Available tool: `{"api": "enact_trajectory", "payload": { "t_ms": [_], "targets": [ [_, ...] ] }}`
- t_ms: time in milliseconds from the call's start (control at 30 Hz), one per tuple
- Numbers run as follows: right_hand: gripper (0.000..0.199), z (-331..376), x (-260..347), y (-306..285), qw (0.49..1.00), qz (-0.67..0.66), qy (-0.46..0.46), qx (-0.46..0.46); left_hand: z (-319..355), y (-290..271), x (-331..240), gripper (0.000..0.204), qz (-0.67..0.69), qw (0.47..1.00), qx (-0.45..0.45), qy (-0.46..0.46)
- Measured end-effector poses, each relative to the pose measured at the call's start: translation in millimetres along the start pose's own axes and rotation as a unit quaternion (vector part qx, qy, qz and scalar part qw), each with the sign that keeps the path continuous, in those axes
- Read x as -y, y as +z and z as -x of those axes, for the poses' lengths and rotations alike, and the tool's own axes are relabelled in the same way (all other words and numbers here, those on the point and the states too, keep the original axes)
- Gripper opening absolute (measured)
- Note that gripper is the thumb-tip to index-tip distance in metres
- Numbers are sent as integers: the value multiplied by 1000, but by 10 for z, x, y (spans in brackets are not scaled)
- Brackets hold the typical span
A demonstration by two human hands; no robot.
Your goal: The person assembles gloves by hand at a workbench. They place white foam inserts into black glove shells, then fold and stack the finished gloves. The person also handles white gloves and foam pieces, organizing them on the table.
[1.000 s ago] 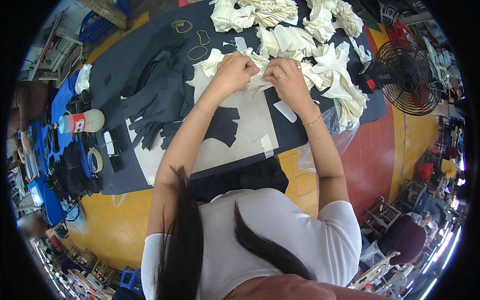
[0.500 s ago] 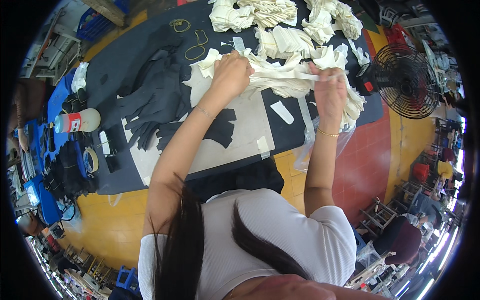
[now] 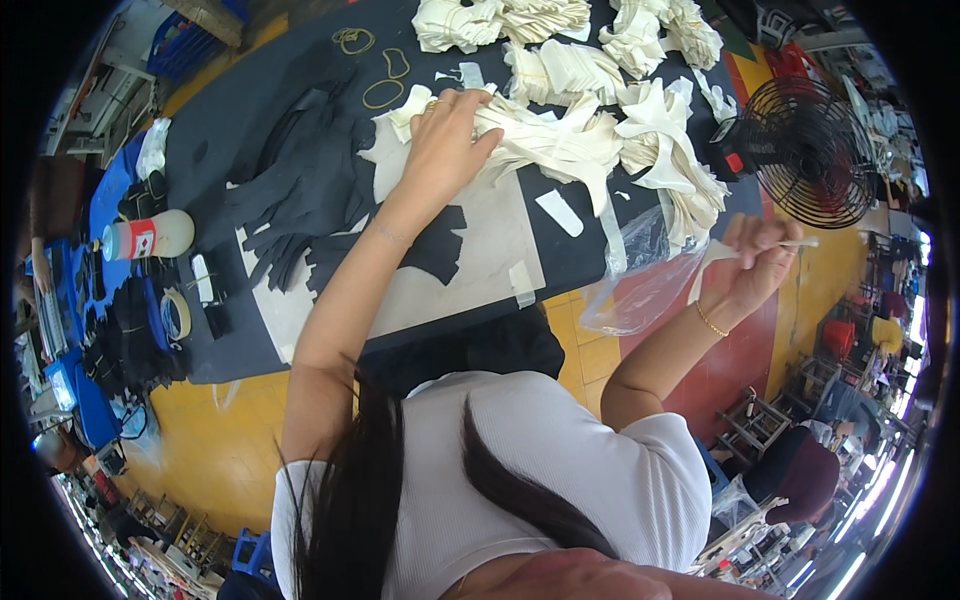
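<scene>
A stack of cream cloth pieces (image 3: 565, 145) is lying on the dark counter (image 3: 235, 120), at twelve o'clock from the person. At its nine o'clock end the left hand (image 3: 445, 140) is resting on the cloth, fingers lying close together, thumb spreading away. At four o'clock, beyond the counter's near edge, the right hand (image 3: 760, 262) is pinching a white strip (image 3: 711, 262) between its fingers. A white card (image 3: 559, 213) is lying at six o'clock from the stack, and a clear plastic bag (image 3: 645, 285) is hanging over the edge at five. Black cloth pieces (image 3: 315, 185) are spreading at nine o'clock, yellow rubber bands (image 3: 385, 90) are lying at ten, and a black fan (image 3: 818, 150) is standing at three.
</scene>
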State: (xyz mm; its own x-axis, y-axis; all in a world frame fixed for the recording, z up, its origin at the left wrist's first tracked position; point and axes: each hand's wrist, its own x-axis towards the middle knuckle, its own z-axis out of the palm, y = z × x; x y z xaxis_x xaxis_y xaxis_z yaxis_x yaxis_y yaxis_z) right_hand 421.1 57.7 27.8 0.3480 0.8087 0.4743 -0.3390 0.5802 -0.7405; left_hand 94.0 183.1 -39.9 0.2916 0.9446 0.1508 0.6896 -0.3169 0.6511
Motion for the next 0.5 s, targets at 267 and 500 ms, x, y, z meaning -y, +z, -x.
{"api": "enact_trajectory", "payload": {
  "t_ms": [267,500],
  "targets": [
    [5,629,-758,629,868,-52,449,206,1590,-493,185,48,-104,994,-36,5],
    [19,826,-1201,1344,769,64,581,261,2249,-316,164,61,-150,988,16,-25]
  ]
}}
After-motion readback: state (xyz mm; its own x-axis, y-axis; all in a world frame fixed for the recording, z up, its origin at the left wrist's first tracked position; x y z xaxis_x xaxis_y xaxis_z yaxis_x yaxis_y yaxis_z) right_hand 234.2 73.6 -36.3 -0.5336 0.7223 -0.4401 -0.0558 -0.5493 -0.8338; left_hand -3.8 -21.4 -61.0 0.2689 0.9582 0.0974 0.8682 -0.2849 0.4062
